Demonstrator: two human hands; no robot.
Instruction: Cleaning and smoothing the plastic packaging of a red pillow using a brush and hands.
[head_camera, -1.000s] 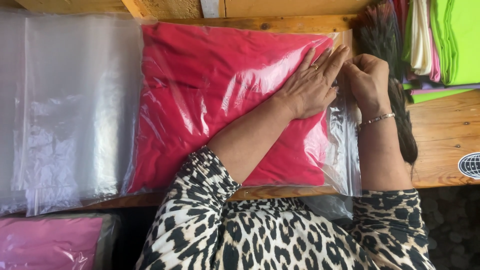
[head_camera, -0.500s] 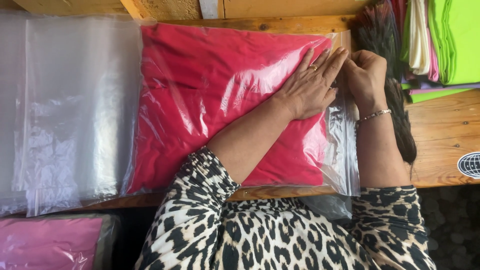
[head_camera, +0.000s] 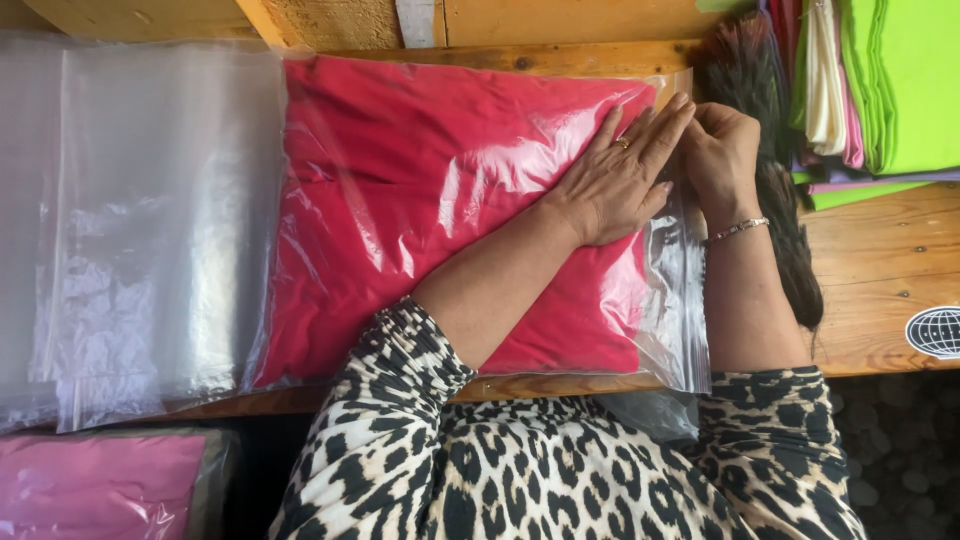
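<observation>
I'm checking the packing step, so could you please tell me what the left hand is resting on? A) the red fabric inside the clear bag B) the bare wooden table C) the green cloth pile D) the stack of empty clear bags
A: the left hand lies flat on the clear bag over the red fabric.

**Wooden desk against a timber wall**

Warm, knotty planks on the desk (head_camera: 880, 270), bare and orange-brown at right, with a round globe sticker (head_camera: 935, 332) near the edge. Rough wooden boards (head_camera: 330, 18) along the top as a wall. Dark pebbled floor (head_camera: 900, 450) below at right. Soft, even daylight, glinting off a stack of clear plastic bags (head_camera: 130, 230) at left.
</observation>
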